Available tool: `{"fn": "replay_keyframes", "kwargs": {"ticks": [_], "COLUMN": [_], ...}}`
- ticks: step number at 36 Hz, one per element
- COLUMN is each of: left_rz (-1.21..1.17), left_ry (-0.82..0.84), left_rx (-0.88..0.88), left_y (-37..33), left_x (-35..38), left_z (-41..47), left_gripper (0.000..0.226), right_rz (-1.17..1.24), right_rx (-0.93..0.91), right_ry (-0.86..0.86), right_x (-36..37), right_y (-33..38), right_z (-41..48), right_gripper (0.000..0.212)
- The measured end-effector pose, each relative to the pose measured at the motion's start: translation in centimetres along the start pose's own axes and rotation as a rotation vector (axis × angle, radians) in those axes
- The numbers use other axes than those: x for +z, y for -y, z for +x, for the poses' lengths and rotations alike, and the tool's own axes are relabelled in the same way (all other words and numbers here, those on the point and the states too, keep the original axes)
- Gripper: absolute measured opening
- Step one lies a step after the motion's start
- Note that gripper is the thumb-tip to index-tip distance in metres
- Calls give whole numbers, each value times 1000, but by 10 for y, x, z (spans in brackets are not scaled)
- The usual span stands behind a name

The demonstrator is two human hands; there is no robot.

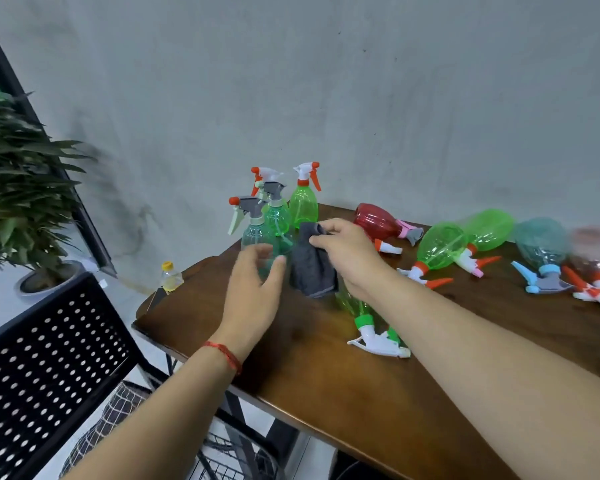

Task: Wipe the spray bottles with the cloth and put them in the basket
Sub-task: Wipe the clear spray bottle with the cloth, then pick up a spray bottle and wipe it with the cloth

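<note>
The right hand point(347, 254) pinches the grey cloth point(312, 268) at its top, so it hangs beside the left hand point(253, 289). That hand is spread and holds nothing, just before an upright teal spray bottle point(257, 233). A green spray bottle point(357, 306) lies under the right wrist, and the wire basket point(236, 455) sits below the left forearm.

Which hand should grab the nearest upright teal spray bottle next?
Left. The left hand is open, right in front of the teal spray bottle; the right hand holds the grey cloth.
</note>
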State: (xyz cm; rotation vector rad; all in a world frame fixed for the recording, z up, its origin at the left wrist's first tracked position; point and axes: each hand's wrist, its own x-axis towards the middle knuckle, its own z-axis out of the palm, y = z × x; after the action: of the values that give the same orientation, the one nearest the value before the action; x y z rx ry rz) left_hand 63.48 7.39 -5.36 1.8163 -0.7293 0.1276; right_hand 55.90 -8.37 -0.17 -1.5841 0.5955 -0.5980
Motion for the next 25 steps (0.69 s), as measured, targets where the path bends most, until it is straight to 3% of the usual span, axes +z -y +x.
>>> {"fn": "replay_keyframes", "kwargs": {"ticks": [5, 13, 19, 25], "left_rz": [-261, -303, -378, -188], "left_ry": [280, 336, 349, 416], "left_rx": [-60, 63, 74, 194], "left_y": [-53, -106, -127, -128], "left_x": [21, 66, 81, 80], "left_z": [-17, -48, -62, -59], "left_gripper": [37, 13, 24, 35], "right_rz": [160, 138, 108, 157], "right_rx": [-31, -136, -85, -38], "right_ry": [70, -2, 104, 60], "right_x": [-51, -121, -159, -172], "right_y": [10, 1, -9, -13], "right_z": [-44, -96, -118, -127], "right_gripper": [13, 11, 27, 21]}}
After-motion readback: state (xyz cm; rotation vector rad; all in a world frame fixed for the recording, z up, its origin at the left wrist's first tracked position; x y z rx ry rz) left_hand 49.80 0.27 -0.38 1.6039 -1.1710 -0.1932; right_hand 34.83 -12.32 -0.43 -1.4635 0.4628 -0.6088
